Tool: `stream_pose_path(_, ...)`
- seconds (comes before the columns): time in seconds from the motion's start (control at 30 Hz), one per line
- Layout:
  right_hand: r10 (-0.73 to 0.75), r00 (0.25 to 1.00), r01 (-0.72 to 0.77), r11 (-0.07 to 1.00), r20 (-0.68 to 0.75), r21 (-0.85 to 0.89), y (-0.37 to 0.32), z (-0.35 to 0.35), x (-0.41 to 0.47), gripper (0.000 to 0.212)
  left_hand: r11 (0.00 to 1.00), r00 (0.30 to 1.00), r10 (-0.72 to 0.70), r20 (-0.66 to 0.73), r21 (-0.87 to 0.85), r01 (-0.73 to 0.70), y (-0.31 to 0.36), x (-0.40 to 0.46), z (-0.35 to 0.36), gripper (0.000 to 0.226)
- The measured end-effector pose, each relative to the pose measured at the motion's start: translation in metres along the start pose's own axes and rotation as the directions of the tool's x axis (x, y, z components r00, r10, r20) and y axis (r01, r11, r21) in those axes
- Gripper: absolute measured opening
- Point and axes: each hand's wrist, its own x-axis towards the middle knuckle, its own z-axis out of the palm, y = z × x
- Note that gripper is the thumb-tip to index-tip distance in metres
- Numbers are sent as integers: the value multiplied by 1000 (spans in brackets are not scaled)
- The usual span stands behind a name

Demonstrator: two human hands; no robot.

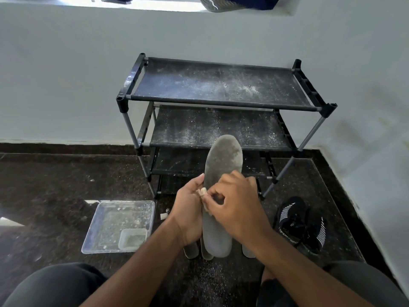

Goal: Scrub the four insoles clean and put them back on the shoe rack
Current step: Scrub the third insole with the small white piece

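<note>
A grey dusty insole [223, 160] stands upright in front of me, toe end up. My left hand [188, 211] grips its left edge around the middle. My right hand [236, 202] lies across the insole's face and pinches a small beige scrubbing pad [203, 192] against it. Heel ends of three more insoles lie on the floor below my hands: one at the left [191, 251], one under the held insole [207, 254] and one at the right [247, 251]. The black three-shelf shoe rack [212, 85] stands against the wall behind, its shelves speckled with white dust.
A clear plastic tray [106, 222] holding a small square tub [132, 239] sits on the dark speckled floor to the left. A pair of black sneakers [303, 224] lies to the right. My knees frame the bottom corners. A white scrap [163, 216] lies beside the tray.
</note>
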Motion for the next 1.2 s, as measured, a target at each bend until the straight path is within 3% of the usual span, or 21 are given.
stream_pose_path(0.1,13,992,-15,1000,-125,-14,11,-4,11,17,1000,999,8,44,4,-8,-5,3,-1,51)
stream_pose_path(0.2,27,988,-22,999,-154,37,19,-4,18,8,999,998,33,61,22,-34,-6,1,2,46)
stream_pose_path(0.43,-146,989,146,987,1,73,-3,7,-2,17,999,999,45,-4,3,-45,6,-1,-1,52)
stream_pose_path(0.7,-20,993,21,1000,-117,12,11,-3,15,19,999,1000,25,2,49,-25,-1,-2,5,57)
stream_pose_path(0.9,-76,996,67,983,45,171,-4,3,-2,19,989,991,124,-52,83,-119,9,1,-4,66)
stream_pose_path(1.03,-92,996,92,994,-3,60,3,3,5,22,972,980,176,-89,175,-159,3,3,-1,75)
stream_pose_path(1.2,-21,992,14,998,-122,-55,24,-8,23,22,938,974,218,-64,290,-191,-7,1,3,72)
